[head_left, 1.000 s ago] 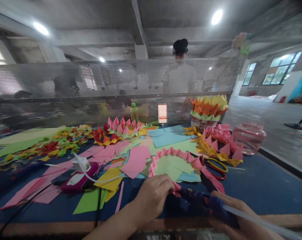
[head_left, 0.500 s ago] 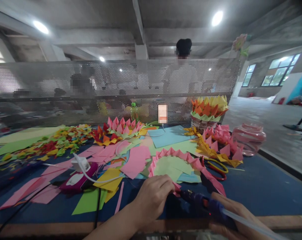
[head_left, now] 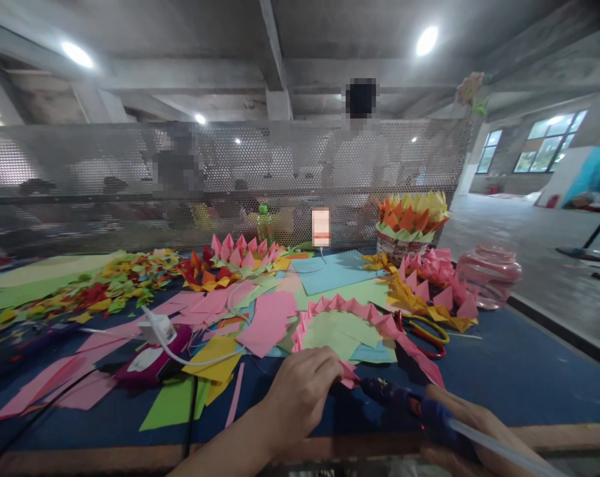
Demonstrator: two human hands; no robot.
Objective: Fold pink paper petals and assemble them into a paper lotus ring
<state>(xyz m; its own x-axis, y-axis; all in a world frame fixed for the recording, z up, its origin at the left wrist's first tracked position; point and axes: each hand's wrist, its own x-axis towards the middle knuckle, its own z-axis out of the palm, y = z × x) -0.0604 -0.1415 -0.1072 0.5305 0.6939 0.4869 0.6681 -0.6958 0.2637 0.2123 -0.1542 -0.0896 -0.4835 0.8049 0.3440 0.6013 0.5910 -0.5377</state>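
Note:
A pink folded-paper strip (head_left: 350,306) with a row of pointed folds curves in an arc on the table. My left hand (head_left: 307,381) is closed on its near end, with a small pink tip showing past the fingers. In my right hand (head_left: 466,417) is a dark blue glue gun (head_left: 404,399), with a clear glue stick (head_left: 499,442) sticking out of its back. The gun's nozzle points left, at or very near the pink tip; I cannot tell whether they touch. Inside the arc lie pale green paper sheets (head_left: 337,331).
Red-and-yellow-handled scissors (head_left: 429,331) lie right of the arc. Beyond are folded-paper flowers (head_left: 414,222) and a pink transparent jar (head_left: 489,278). Leftward sit a purple power strip (head_left: 151,358) with cables, a second glue gun (head_left: 46,341) and paper scraps (head_left: 131,271). A mesh screen (head_left: 280,165) stands behind.
The glue gun's nozzle has shifted slightly right and away from my left fingers, so more of the pink tip shows. The whole view has moved a little. Both grips are the same.

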